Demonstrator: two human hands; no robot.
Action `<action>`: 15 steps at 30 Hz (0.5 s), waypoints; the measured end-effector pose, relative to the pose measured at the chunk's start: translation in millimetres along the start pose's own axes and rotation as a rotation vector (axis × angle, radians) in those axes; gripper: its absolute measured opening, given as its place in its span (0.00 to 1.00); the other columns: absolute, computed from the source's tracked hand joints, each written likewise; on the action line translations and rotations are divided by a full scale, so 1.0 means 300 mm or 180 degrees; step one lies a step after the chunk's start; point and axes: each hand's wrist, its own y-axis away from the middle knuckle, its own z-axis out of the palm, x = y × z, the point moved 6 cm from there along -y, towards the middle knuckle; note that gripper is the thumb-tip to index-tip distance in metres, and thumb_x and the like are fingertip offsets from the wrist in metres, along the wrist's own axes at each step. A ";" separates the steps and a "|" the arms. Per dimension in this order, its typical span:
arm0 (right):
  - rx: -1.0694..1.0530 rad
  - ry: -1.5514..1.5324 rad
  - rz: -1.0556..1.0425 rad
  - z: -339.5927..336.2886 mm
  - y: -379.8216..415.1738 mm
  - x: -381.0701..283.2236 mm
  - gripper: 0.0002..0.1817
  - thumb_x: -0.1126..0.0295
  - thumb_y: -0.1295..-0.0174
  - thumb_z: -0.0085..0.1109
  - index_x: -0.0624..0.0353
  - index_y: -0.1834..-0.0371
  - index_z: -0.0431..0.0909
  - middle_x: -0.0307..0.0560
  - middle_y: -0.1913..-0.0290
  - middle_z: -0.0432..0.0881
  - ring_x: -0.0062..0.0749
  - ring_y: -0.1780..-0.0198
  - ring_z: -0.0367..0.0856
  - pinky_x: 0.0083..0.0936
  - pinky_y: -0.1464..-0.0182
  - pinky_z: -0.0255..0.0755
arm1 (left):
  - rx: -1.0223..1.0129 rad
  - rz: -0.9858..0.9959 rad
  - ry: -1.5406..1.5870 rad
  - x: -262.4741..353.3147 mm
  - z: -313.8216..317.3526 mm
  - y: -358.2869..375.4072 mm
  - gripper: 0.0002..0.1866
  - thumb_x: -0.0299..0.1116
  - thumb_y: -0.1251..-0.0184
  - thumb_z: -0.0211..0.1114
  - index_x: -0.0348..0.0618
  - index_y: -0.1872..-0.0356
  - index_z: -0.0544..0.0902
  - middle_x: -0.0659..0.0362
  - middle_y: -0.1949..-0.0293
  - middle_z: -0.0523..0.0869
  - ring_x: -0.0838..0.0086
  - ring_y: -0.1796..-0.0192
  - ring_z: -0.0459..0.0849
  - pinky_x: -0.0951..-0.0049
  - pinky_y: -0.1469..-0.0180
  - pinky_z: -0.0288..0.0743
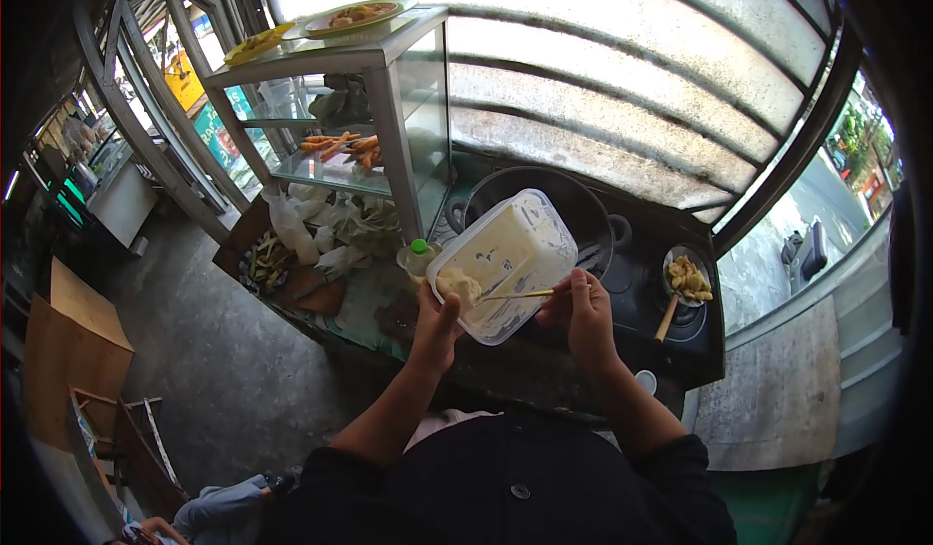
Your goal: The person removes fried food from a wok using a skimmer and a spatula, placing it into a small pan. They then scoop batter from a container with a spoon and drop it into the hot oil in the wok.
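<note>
My left hand [437, 329] grips the near left edge of a clear plastic tub [530, 244], which is tilted toward me. Pale, thick paste [459, 285] sits in the tub's left end, and smears coat its bottom and walls. Between the fingers of my right hand [586, 319] is a thin yellowish stick [515, 296], its far end at the paste. Whether that end widens into a spoon is hidden. Behind the tub, a large dark wok [486, 193] rests on the stove, partly covered from view.
Right of the wok, a wooden-handled strainer [688, 281] holds fried pieces. A glass display case [379, 57] with plates on top stands left. Near it are a green-capped bottle [419, 246] and plastic bags [292, 222]. A white cup [645, 382] is at the counter's front. Another person's legs [224, 506] show lower left.
</note>
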 end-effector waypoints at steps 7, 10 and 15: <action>-0.0500 0.2700 -0.2548 0.099 0.090 -0.213 0.08 0.68 0.32 0.54 0.62 0.63 0.76 0.49 0.70 0.83 0.36 0.71 0.84 0.26 0.66 0.77 | -0.0490 -0.0500 0.0800 -0.021 0.070 -0.012 0.47 0.66 0.40 0.56 0.46 0.29 0.53 0.52 0.32 0.66 0.61 0.32 0.68 0.54 0.35 0.68; -0.0724 0.3119 -0.3403 0.139 0.130 -0.257 0.05 0.72 0.39 0.60 0.60 0.64 0.78 0.48 0.67 0.83 0.38 0.67 0.83 0.30 0.64 0.76 | -0.0550 -0.0648 0.0865 -0.030 0.075 -0.015 0.47 0.68 0.39 0.53 0.46 0.28 0.53 0.53 0.31 0.65 0.61 0.31 0.67 0.53 0.33 0.65; -0.0574 0.3465 -0.3703 0.114 0.126 -0.342 0.06 0.69 0.39 0.61 0.59 0.64 0.78 0.47 0.66 0.84 0.39 0.66 0.83 0.30 0.61 0.74 | -0.0498 -0.0724 0.0977 -0.004 0.071 -0.012 0.47 0.70 0.39 0.51 0.46 0.28 0.54 0.54 0.31 0.65 0.61 0.31 0.67 0.54 0.32 0.64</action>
